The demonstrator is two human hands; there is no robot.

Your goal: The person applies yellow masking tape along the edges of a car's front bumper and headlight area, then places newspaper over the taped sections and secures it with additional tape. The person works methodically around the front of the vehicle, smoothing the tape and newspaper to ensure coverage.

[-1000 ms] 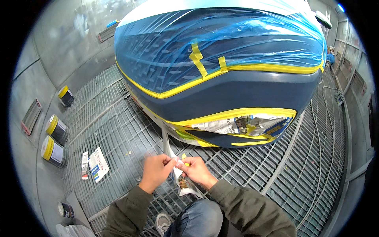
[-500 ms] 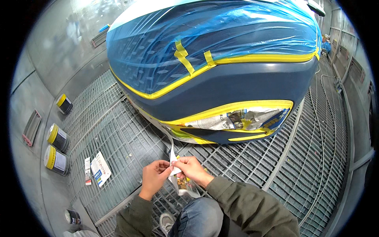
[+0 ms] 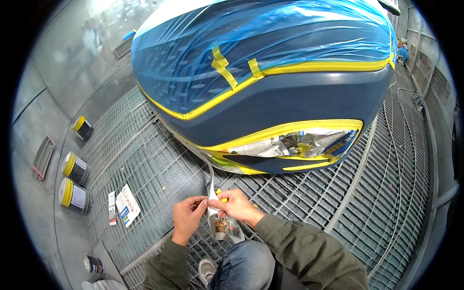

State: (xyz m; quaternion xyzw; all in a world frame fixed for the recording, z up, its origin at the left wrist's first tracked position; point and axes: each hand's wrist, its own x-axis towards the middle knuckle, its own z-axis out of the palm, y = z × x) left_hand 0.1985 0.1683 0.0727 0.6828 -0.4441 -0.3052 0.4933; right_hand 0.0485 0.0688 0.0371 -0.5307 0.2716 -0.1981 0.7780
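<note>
My left hand [image 3: 187, 218] and my right hand [image 3: 235, 205] meet low in the middle, thumbs and fingertips pinched together on a strip of newspaper [image 3: 226, 229]. Its printed lower part hangs down in front of my knee. From the pinch a narrow pale length runs up to the lower edge of the car bumper [image 3: 270, 108]. The dark grey bumper is bordered with yellow masking tape [image 3: 333, 66], and blue plastic film [image 3: 309, 38] covers the car above it. More newspaper [image 3: 270, 146] is taped over the lower opening.
The floor is metal grating [image 3: 159, 188]. Two paper pieces [image 3: 128, 205] lie on it at the left. Several yellow-lidded cans [image 3: 73, 195] stand along the left wall, with a dark can [image 3: 93, 264] nearer me. A hose [image 3: 397, 130] trails along the right side.
My fingertips stay pinched on the newspaper strip, with only a slight shift in their grip. The whole view has moved a little, so the surroundings at the left sit slightly further right.
</note>
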